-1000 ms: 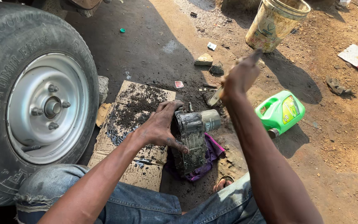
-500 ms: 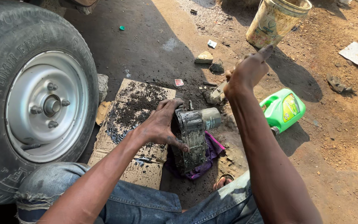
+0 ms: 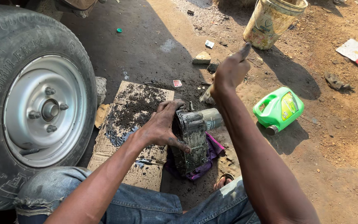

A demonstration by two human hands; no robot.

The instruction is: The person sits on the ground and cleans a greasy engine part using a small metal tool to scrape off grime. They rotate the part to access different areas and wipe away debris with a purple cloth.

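- Down on the dirt, the person sits with knees apart in torn jeans, so the greasy metal housing stands upright between the legs, close enough to steady with one arm and work on with the other.
- Their left hand is spread wide over the top and near face of that housing, fingers draped down its side. It looks like a bracing grip, pressing the part down so it cannot rock.
- Under the housing lies a purple rag, and beside it a flattened sheet of cardboard smeared with black grease. I take both as a makeshift mat that keeps the part off the soil and catches the muck.
- Their right hand is raised above and beyond the housing, closed tight around a slim tool whose lower end shows pale beneath the fist. What kind of tool it is I cannot tell.
- Held that high, the fist reads as poised over the part rather than touching it; hand and housing are clearly apart.
- A green jug lies on its side just right of the forearm, within easy reach.
- Farther off a dirty yellow bucket stands upright, well away from the work.
- To the left a large tyre with a silver wheel stands right by the cardboard's edge.
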